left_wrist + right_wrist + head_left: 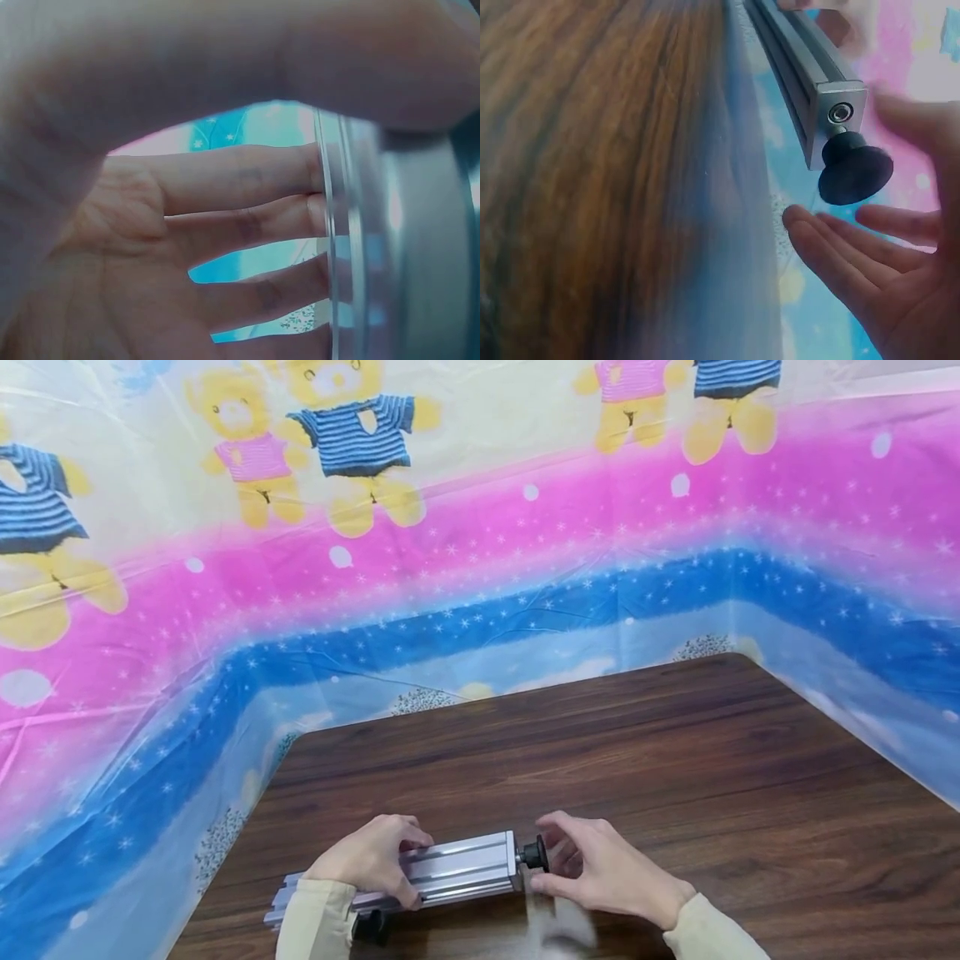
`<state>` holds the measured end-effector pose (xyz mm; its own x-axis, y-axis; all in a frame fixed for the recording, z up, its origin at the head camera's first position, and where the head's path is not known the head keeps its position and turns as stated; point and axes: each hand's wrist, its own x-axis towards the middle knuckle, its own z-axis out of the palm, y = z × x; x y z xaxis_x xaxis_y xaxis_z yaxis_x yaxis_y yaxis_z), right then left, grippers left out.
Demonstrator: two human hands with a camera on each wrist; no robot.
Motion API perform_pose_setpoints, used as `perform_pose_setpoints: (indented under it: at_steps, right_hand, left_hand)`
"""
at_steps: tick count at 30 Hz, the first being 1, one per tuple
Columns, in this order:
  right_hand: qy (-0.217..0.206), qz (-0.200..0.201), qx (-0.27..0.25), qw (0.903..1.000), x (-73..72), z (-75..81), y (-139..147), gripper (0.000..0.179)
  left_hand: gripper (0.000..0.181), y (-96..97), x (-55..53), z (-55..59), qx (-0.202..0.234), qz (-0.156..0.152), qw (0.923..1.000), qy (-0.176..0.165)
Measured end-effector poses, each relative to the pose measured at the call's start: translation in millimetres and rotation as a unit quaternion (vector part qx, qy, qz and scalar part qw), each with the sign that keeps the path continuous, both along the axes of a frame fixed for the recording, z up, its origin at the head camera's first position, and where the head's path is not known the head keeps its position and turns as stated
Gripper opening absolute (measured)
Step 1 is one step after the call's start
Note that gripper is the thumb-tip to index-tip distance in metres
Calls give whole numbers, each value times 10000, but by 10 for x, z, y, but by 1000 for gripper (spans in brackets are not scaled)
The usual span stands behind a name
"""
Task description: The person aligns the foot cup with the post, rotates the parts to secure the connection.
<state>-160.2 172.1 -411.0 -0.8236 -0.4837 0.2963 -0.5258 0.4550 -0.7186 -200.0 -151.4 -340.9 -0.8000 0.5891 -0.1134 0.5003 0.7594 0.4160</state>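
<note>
My left hand [378,856] grips a silver aluminium profile [465,864] across its width, thumb on the near side and fingers on the far side. In the left wrist view the fingers [247,176] reach the edge of the blurred profile [427,247]. A black round levelling foot [535,853] sticks out from the profile's right end on a short threaded stem. Beside it, my right hand [611,868] has its fingers spread around the foot. The right wrist view shows a gap between that hand [885,277] and the foot [855,174], next to a bolt head [841,113].
Slotted silver profile ends [283,902] show to the left of the left wrist, with a second black part [369,927] below the sleeve. Everything is over a dark wood-grain table [637,760]. A printed cloth with bears [480,560] hangs behind the table's edges.
</note>
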Motion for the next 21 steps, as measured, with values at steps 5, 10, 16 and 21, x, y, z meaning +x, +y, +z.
perform_pose_setpoints:
  at_steps: [5, 10, 16, 21]
  right_hand:
    - [312, 295, -191, 9989, 2, -7, -38, 43]
    - [176, 321, -299, 9989, -21, -11, -19, 32]
    - [-87, 361, -194, 9991, -64, -33, -20, 26]
    - [-724, 291, -190, 9968, -74, -21, -23, 41]
  left_hand:
    - [61, -16, 9, -32, -1, 34, 10000, -28]
    - [60, -15, 11, -31, 23, -6, 10000, -35]
    - [59, -25, 20, -26, 9, 21, 10000, -18]
    - [60, -19, 20, -22, 68, 69, 9999, -134]
